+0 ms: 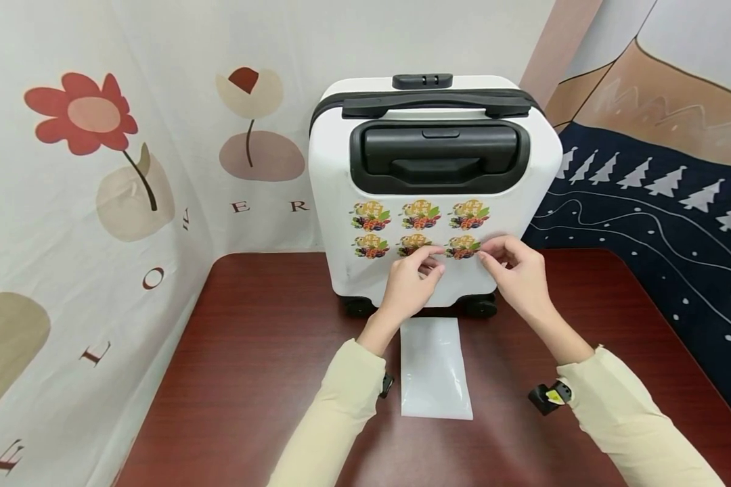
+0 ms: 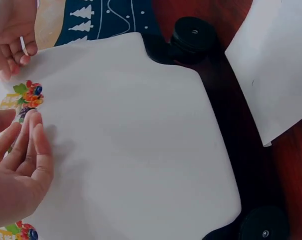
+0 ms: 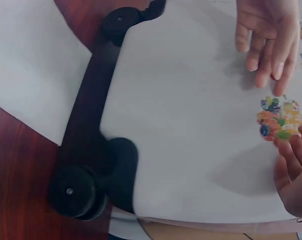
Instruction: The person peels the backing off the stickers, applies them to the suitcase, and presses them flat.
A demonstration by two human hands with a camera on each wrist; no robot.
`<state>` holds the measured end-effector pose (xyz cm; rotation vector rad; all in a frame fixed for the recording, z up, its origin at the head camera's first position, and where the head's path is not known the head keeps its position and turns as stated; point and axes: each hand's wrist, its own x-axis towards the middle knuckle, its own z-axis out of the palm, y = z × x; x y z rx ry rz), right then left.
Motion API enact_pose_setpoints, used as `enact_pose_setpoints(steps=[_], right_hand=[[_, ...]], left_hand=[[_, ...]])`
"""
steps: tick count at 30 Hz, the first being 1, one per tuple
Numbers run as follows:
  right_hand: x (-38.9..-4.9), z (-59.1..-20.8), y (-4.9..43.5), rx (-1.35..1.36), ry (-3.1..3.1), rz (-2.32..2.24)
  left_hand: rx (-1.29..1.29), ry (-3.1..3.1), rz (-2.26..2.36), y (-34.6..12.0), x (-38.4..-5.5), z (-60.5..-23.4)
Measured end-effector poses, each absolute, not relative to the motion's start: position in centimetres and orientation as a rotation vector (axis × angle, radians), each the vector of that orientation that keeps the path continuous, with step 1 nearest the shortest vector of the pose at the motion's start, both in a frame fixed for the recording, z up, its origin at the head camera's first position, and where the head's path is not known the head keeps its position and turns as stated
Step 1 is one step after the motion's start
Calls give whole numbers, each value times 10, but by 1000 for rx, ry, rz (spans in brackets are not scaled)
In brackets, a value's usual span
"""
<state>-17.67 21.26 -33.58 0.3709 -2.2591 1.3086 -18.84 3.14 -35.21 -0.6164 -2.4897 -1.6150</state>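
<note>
A white suitcase (image 1: 420,284) stands upright on the table, its front bearing two rows of round fruit stickers with gold lettering. Both hands are at the lower right sticker (image 1: 461,247). Thumb and forefinger of my right hand (image 1: 518,274) come together at its right edge and pinch there. From the other side, my left hand (image 1: 408,281) reaches its fingertips to the left edge, the thumb apart from the forefinger. That hand partly hides the lower middle sticker (image 1: 411,243). The right wrist view shows the sticker (image 3: 278,119) between both hands' fingertips; whether it lies fully flat I cannot tell.
A white sheet (image 1: 435,368) lies on the dark red tabletop (image 1: 250,379) in front of the suitcase. Black wheels (image 1: 480,308) touch the table. Patterned cloth (image 1: 262,223) hangs behind and at the sides.
</note>
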Motion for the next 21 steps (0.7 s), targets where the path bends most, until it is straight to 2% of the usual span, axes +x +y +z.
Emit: enact_pose_setpoints(steps=[10,21], right_hand=[[-180,-323,208,648,-2430,1547],[-185,-329,216,609,-2476,1677]], left_hand=[[-663,-2508,-1627,30,-189,-349],[-704,-2478,-1657,30,-190,-352]])
